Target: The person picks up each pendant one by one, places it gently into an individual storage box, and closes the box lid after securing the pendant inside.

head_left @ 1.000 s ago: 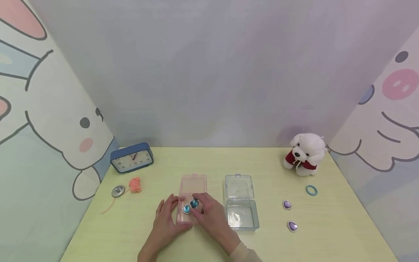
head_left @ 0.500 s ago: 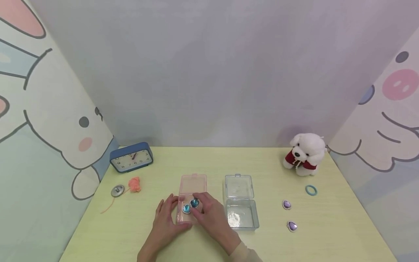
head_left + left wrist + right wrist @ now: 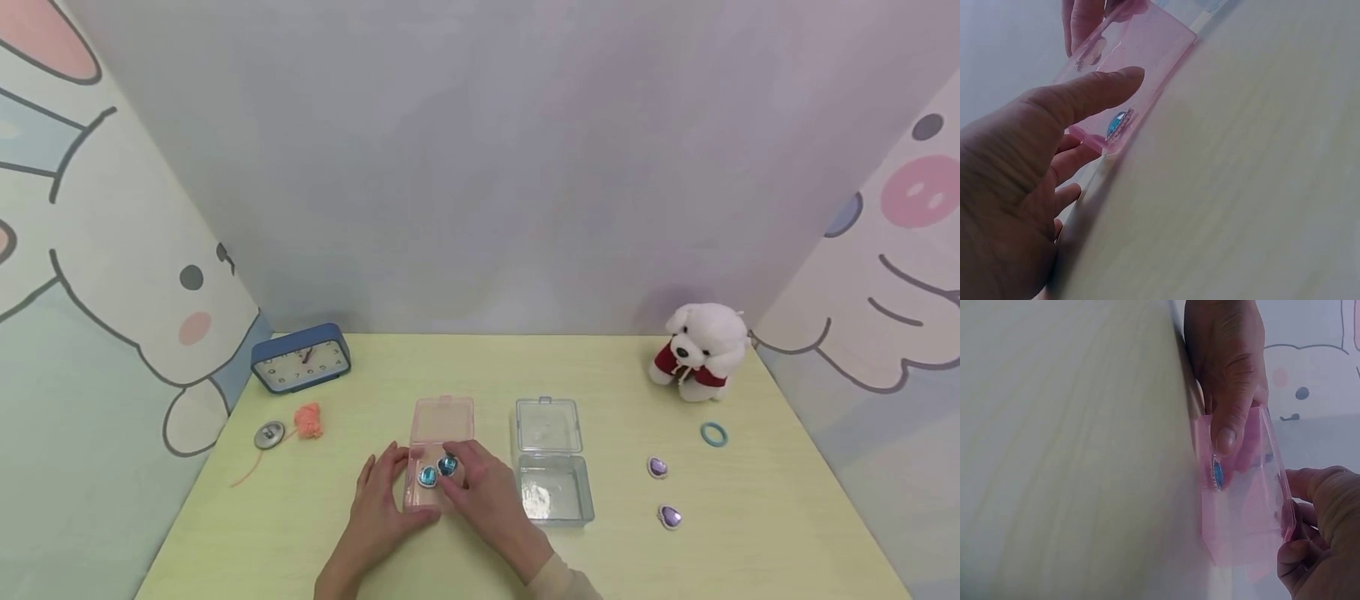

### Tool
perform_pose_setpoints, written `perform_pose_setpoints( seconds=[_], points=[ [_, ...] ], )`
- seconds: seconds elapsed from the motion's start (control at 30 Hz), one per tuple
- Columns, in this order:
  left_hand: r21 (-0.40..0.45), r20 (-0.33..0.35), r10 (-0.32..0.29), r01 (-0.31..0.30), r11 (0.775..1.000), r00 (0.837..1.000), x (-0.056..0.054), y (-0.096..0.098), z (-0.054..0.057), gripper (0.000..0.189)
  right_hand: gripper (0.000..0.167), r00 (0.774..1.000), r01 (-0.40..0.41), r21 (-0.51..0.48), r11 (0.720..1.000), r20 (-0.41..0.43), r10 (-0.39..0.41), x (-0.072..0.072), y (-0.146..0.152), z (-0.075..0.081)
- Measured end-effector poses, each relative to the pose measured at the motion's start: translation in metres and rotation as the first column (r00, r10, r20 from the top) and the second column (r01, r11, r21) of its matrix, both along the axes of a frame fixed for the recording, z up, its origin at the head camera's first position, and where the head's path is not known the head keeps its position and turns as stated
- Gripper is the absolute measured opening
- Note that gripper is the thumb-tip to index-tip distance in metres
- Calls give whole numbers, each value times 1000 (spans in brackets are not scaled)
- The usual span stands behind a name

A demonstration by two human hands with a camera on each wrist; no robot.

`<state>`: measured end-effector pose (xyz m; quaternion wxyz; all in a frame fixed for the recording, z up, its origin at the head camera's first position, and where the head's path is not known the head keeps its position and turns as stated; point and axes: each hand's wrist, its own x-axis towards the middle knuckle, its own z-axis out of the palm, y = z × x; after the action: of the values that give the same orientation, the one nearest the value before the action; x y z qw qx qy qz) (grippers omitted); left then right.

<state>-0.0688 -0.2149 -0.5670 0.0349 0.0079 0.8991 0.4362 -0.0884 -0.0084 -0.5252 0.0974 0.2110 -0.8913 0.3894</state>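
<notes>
A small clear pink plastic box (image 3: pixel 442 419) lies with its lid folded back on the table. My left hand (image 3: pixel 378 508) holds it by the left side, thumb along the near wall (image 3: pixel 1154 56) and fingers behind. Inside, at the left, rests a blue gem (image 3: pixel 427 477) with a pale beaded rim. My right hand (image 3: pixel 487 496) pinches a second blue gem (image 3: pixel 447 464) between thumb and fingers, over the box's right part. In the right wrist view, the right fingertips are at the box rim and the resting gem (image 3: pixel 1218 475) shows through the pink wall.
Right of the hands stands an opened clear bluish box (image 3: pixel 555 492). Farther right lie two purple gems (image 3: pixel 657 468) and a blue ring (image 3: pixel 714 434), below a white plush dog (image 3: pixel 705 350). At left are a blue clock (image 3: pixel 302 360), a silver round piece (image 3: pixel 269 435) and orange yarn (image 3: pixel 307 421).
The pinched blue gem has turned and shifted very slightly. Both hands otherwise keep their places at the pink box, and the head view has shifted a touch.
</notes>
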Motion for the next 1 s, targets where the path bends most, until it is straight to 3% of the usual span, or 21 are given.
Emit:
perform_pose_setpoints(
  seconds=[0.33,0.73,1.0],
  points=[
    [0,-10,0,0,1000,1000,1,-1,0,98,43,996,13,101,995,-89,-4,-1,-3,-2],
    [-1,-7,-3,3,1000,1000,0,-1,0,97,41,993,25,232,973,-116,2,0,-5,0],
    [-7,-3,-3,3,1000,1000,-1,0,0,98,40,994,25,259,965,-111,4,-1,-5,-2]
  ],
)
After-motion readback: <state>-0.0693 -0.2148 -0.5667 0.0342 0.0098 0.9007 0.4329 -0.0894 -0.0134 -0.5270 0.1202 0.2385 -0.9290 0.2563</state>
